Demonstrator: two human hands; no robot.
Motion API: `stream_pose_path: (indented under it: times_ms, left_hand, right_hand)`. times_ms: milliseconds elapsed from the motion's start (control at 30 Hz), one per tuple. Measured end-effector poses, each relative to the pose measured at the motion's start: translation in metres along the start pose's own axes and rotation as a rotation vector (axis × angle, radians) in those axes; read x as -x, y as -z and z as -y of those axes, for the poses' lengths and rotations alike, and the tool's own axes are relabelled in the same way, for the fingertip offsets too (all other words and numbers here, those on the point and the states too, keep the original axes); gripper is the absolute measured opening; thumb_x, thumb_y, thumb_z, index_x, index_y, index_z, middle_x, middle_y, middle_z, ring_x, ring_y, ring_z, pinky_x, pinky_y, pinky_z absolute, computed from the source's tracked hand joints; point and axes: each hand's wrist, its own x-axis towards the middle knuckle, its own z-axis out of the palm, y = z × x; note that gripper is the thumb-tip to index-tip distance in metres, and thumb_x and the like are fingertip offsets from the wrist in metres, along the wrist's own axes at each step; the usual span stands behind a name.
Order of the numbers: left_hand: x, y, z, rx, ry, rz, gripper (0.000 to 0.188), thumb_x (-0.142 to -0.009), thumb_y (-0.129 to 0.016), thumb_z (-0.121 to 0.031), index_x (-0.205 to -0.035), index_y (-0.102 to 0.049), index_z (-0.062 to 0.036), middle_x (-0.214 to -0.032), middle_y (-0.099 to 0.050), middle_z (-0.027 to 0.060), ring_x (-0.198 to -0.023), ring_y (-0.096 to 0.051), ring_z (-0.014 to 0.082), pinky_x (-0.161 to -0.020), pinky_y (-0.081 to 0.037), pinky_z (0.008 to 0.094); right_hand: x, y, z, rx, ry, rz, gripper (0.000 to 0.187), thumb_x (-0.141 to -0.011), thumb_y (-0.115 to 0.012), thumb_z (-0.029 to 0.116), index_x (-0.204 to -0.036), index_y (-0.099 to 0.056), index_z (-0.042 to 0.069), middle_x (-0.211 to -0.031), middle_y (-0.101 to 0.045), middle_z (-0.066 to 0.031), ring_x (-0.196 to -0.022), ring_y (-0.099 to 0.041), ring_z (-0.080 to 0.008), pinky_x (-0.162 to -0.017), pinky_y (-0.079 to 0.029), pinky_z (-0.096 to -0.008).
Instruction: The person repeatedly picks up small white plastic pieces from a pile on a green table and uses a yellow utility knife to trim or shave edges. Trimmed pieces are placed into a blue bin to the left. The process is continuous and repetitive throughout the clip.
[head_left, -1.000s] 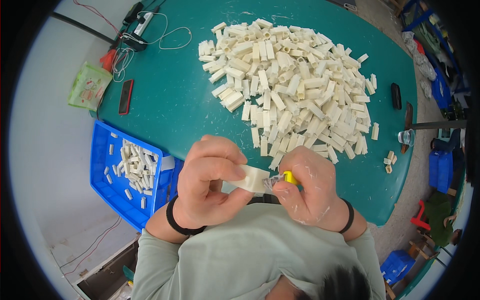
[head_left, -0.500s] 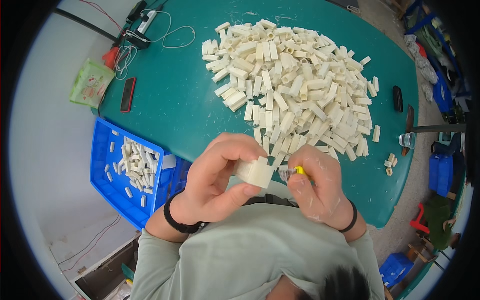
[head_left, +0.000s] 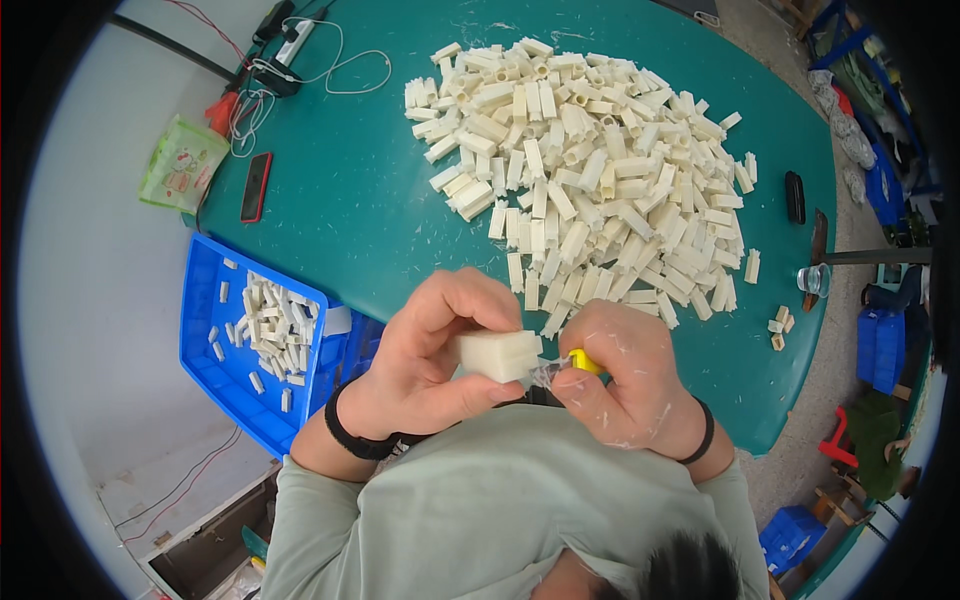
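My left hand [head_left: 432, 352] grips a cream plastic block [head_left: 500, 355] close to my chest, fingers curled over its top. My right hand [head_left: 625, 385] is closed on a small yellow-handled tool [head_left: 583, 361] whose tip meets the block's right end. Both hands hover over the near edge of the round green table [head_left: 350, 200]. A large heap of similar cream blocks [head_left: 590, 170] covers the table's middle and right, just beyond my hands.
A blue crate [head_left: 215, 360] with several cream blocks stands at the left beside the table. A phone [head_left: 254, 187], a green packet [head_left: 180, 163] and a power strip with cables [head_left: 290, 50] lie at the far left. Blue crates stand on the floor at right.
The block has been turned in my left hand, so a broader face shows. Both hands stay close together at the table's near edge.
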Motion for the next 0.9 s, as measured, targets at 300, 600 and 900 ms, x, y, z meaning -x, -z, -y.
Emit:
stream_pose_path:
  times_ms: [300,600,900]
  left_hand:
    - [0.003,-0.001,-0.003,0.055,0.077,0.037,0.033,-0.077,-0.07,-0.005,-0.1,-0.047,-0.0021,-0.094,-0.053,0.0085,-0.087,-0.051,0.0167,-0.074,-0.041,0.027]
    - [0.002,0.001,-0.002,0.139,0.08,0.063,0.033,-0.076,-0.07,-0.007,-0.101,-0.048,-0.0023,-0.094,-0.052,0.0083,-0.086,-0.049,0.0175,-0.075,-0.041,0.0284]
    - [0.001,0.001,0.0,0.053,0.027,0.022,0.035,-0.075,-0.071,-0.006,-0.101,-0.048,-0.0019,-0.093,-0.051,0.0083,-0.086,-0.05,0.0166,-0.074,-0.042,0.0271]
  right_hand:
    - [-0.003,0.005,-0.004,0.146,0.032,-0.009,0.028,-0.08,-0.066,0.027,-0.072,-0.052,0.004,-0.059,-0.049,-0.0082,-0.048,-0.047,-0.0241,-0.042,-0.035,-0.0317]
    - [0.001,0.005,0.002,-0.045,-0.06,0.019,0.029,-0.081,-0.065,0.027,-0.071,-0.052,0.003,-0.059,-0.048,-0.0079,-0.047,-0.046,-0.0234,-0.042,-0.035,-0.0304]
    - [0.005,0.0,0.002,-0.041,-0.002,0.052,0.031,-0.082,-0.064,0.03,-0.072,-0.052,0.004,-0.058,-0.047,-0.0072,-0.045,-0.044,-0.0226,-0.041,-0.033,-0.0313]
